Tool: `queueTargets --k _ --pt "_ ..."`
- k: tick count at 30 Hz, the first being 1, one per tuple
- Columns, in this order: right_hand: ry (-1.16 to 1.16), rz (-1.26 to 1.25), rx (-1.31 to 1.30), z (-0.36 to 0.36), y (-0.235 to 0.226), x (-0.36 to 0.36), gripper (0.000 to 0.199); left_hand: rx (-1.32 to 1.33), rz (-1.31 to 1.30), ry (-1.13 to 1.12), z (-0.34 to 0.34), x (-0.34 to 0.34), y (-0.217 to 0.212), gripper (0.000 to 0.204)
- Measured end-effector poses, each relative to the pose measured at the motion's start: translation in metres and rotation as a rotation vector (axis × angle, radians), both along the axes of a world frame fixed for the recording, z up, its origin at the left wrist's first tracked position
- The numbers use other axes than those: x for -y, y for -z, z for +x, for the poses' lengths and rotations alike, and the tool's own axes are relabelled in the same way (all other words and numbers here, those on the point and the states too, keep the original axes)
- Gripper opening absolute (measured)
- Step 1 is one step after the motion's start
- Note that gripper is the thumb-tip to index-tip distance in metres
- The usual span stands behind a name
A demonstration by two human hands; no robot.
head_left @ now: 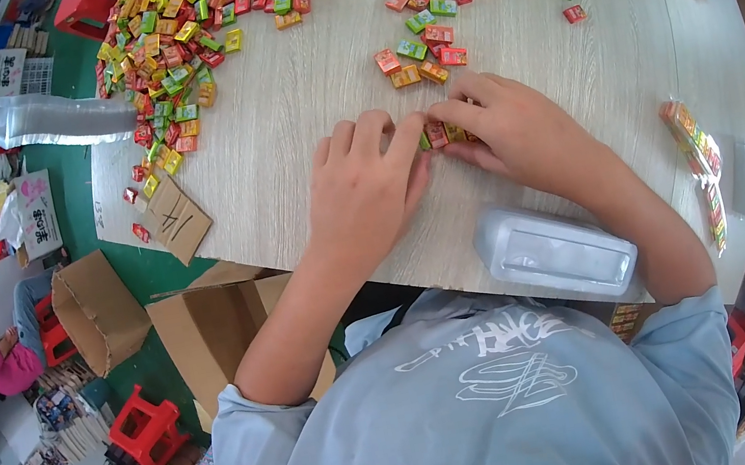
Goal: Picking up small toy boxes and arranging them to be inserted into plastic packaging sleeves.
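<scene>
Short row of small glossy red, green and yellow boxes (437, 135) sits just above the pale wood-grain table (269, 151) or on it, cannot tell which. Left hand (355, 178) and right hand (512, 118) both closed, pinching its ends. Risk: uneven squeeze could buckle the row and spill pieces. Clear rectangular plastic tray (487, 247), near table edge: no contents seen. Open brown cardboard box (114, 323), left: contents indistinct
</scene>
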State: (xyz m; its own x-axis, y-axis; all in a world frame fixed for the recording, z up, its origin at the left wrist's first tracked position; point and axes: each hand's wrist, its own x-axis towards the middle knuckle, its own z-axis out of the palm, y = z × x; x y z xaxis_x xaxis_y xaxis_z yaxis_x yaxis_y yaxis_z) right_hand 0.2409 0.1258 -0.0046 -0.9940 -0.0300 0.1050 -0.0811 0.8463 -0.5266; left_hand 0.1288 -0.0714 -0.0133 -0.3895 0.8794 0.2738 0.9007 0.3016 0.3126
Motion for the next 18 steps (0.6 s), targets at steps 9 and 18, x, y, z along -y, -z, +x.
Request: queueTargets --k 9,18 --pt "-0.007 0.011 -0.002 0.0 0.0 0.0 0.033 -0.036 -0.034 -0.038 0.003 0.014 -0.005 0.038" --pt "-0.031 -0.006 -0.021 0.0 0.003 0.003 0.032 -0.131 0.06 0.023 -0.005 0.017 0.009 0.024"
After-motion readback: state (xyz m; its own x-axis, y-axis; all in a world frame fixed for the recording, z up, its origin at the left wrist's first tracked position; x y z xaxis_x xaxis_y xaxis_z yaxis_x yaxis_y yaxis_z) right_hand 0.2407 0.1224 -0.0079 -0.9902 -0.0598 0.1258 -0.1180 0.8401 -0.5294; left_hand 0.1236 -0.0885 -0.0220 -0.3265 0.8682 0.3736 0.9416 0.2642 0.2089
